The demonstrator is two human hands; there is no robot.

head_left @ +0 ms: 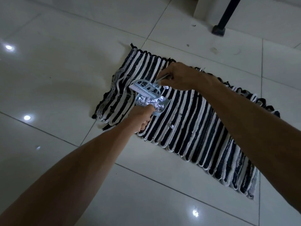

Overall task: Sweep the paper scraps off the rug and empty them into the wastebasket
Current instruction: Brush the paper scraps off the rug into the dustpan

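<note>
Striped rug [195, 121] — glossy tile floor [65, 70]

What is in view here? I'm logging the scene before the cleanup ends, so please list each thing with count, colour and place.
rug: one, dark blue and white stripes, on the floor, centre.
brush: one, light blue with white bristles, over the rug's far left part, above the dustpan.
dustpan: one, light blue, on the rug.
paper scraps: a pile, white, in the dustpan.
loose scrap: one plainly visible, white, on the rug nearer the camera.
floor: white glossy tiles.
furniture leg: one, black, top right.
left hand: holds the dustpan.
right hand: holds the brush.
</note>
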